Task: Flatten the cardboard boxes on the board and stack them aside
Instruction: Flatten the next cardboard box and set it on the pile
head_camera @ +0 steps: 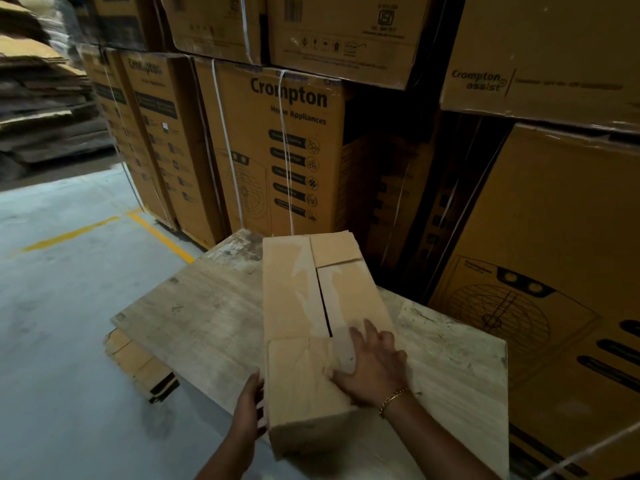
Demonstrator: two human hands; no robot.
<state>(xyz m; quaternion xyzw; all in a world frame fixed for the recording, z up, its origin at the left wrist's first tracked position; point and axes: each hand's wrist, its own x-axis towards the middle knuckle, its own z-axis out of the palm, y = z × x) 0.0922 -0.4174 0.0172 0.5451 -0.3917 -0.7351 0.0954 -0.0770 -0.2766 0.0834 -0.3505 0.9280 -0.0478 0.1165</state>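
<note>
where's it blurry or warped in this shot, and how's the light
Head view: the cardboard pile at top left is smeared with blur; the printed cartons lean and bow from the wide lens; light is dim and warm, brightest on the floor; the plain box is fairly sharp.

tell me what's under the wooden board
Flattened cardboard pokes out from beneath the wooden board at its left edge, on the floor. How far it runs underneath, and anything else there, is covered by the board.
</note>
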